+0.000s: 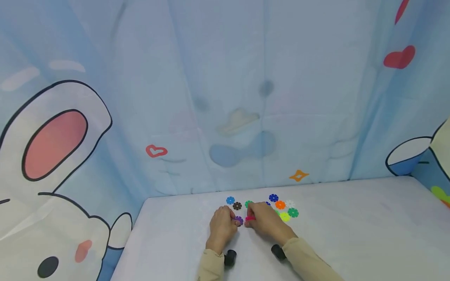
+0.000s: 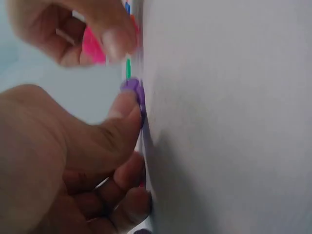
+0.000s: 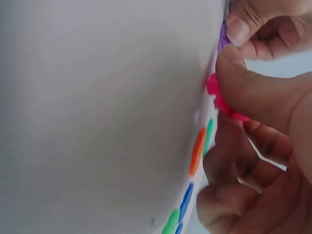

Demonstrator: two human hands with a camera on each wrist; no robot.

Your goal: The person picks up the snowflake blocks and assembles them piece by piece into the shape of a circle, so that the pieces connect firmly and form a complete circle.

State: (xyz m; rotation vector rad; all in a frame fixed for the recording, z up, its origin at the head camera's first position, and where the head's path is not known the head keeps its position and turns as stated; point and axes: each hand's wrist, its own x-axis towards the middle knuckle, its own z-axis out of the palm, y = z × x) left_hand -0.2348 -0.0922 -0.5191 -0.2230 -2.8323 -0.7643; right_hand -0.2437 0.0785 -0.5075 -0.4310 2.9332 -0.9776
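My left hand [image 1: 222, 227] pinches a purple snowflake disc [image 1: 239, 221], a flat plastic building piece with notched edges. In the left wrist view the thumb lies over this purple disc [image 2: 130, 84], close to the table surface. Just to the right, my right hand [image 1: 266, 221] holds a pink snowflake disc [image 1: 250, 218] between thumb and fingers. Part of the pink disc [image 3: 222, 100] is covered by the thumb in the right wrist view. A small gap separates the two discs in the head view.
Beyond the left hand lie a light blue disc [image 1: 230, 200] and a brown disc [image 1: 237, 206]. Near the right hand are several more, among them an orange disc [image 1: 280, 205], a yellow disc [image 1: 284, 216] and a green disc [image 1: 293, 212]. A printed curtain [image 1: 225, 97] hangs behind the white table [image 1: 351, 234].
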